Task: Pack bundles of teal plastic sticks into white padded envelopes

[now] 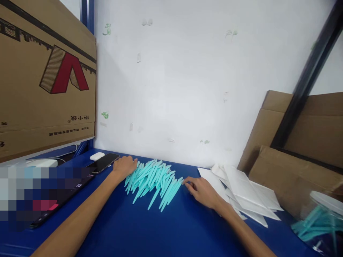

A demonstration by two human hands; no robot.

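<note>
A loose heap of slim turquoise sticks [154, 178] with pale tips lies on the blue tabletop [150, 232]. At the heap's far left edge is my left hand [124, 167], its fingers curled down against the sticks. Its fingertips are mostly hidden, so whatever they grip does not show. My right hand [199, 189] is at the heap's right edge, thumb and fingers drawn together by the pale end of the outermost stick. Whether a stick is pinched there I cannot make out. Several sticks on the right side lie roughly parallel, slanting toward me.
White paper sheets or bags [249, 192] lie right of my right hand. A clear jar [321, 221] with more turquoise sticks stands at the lower right, near cardboard [294, 175]. Left are a phone [104, 163], a white case [97, 156], a dark tablet and a large carton [53, 107].
</note>
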